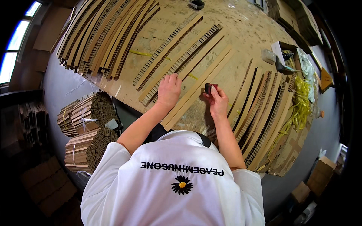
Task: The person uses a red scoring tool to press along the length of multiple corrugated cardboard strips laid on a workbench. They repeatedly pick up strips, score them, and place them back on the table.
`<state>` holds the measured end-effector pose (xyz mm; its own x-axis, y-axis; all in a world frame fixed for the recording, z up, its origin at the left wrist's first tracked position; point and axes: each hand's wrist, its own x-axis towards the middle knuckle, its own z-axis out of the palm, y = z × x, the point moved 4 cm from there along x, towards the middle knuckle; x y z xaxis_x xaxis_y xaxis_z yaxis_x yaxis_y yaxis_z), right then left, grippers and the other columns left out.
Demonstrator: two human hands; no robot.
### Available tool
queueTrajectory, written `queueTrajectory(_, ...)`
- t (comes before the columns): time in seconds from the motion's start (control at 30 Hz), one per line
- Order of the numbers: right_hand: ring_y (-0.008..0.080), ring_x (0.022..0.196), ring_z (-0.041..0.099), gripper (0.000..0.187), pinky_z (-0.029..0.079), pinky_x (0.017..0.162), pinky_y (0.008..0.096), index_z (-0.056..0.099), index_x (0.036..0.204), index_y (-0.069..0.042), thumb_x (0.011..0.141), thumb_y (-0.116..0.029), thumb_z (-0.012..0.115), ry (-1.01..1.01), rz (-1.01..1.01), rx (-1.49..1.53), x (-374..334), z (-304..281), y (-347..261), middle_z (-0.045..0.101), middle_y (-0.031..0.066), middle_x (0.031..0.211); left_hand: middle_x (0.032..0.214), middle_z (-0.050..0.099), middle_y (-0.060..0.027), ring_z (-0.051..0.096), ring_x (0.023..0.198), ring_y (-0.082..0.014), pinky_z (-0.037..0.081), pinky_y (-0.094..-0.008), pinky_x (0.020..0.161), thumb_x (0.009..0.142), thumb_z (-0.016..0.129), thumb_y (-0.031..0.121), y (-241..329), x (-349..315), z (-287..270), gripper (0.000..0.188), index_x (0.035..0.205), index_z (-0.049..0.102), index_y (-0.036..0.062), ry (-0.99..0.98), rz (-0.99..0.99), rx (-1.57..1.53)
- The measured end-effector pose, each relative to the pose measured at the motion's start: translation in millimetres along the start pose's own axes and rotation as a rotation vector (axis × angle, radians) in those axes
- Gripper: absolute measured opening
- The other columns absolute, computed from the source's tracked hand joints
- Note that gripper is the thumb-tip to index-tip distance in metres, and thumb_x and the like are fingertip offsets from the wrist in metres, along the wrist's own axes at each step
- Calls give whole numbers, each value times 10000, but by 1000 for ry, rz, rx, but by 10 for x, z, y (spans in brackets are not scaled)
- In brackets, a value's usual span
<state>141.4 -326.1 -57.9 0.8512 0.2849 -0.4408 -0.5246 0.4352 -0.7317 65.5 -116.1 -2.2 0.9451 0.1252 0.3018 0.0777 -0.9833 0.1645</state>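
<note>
On the worktable, my left hand (169, 89) is closed, its fingers pressed together on a long cardboard strip (201, 54); the fingertips are partly hidden. My right hand (218, 101) pinches a small dark red and black block (210, 89), possibly a hand stamp. Between the hands runs a pair of flat, plain cardboard strips (200, 89), slanting from near my body toward the far right. Left of these, honeycomb-edged cardboard strips (166, 52) lie on their sides, apart from one another. The block is held just above or beside the flat pair; contact cannot be made out.
Rows of honeycomb cardboard strips (102, 34) fill the far left, with more strips (264, 109) at right. Yellow strapping (301, 98) hangs over the right edge. Tied cardboard bundles (88, 147) stand lower left. A small black tray (196, 4) and an open box (281, 56) sit farther back.
</note>
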Motion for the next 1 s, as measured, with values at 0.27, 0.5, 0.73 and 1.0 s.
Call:
queueTrajectory(0.27, 174, 790, 692, 158, 629, 811, 353, 711, 1083, -9, 1001, -142, 732, 38, 26, 9, -103, -101, -89, 734, 78, 973, 1204, 584, -143, 570, 1062, -366, 535, -427, 855, 829, 696, 36, 80, -443, -16, 249, 1059, 613, -10, -160, -56, -168)
queueTrajectory(0.5, 170, 778, 688, 154, 631, 806, 355, 708, 1089, -10, 1002, -136, 728, -10, 13, 33, -88, -57, -20, 732, 80, 964, 1159, 587, -144, 585, 1021, -362, 530, -460, 835, 830, 732, 115, -25, -320, -133, 235, 1027, 636, 31, -137, -56, -225)
queueTrajectory(0.73, 161, 770, 681, 173, 633, 790, 357, 708, 1101, -17, 1003, -157, 733, 3, -1, 29, -83, -13, -76, 731, 71, 971, 1071, 569, -161, 597, 993, -368, 520, -476, 784, 825, 792, 179, -567, 48, 85, 368, 1078, 557, 53, -104, -225, 22)
queueTrajectory(1.0, 164, 745, 693, 181, 635, 776, 359, 716, 1066, -29, 988, -186, 758, 49, 2, 1, -127, -137, -114, 735, 59, 939, 1088, 580, -182, 632, 991, -391, 551, -479, 769, 859, 775, 175, -312, -41, 62, 351, 1077, 533, 44, -62, -179, -228)
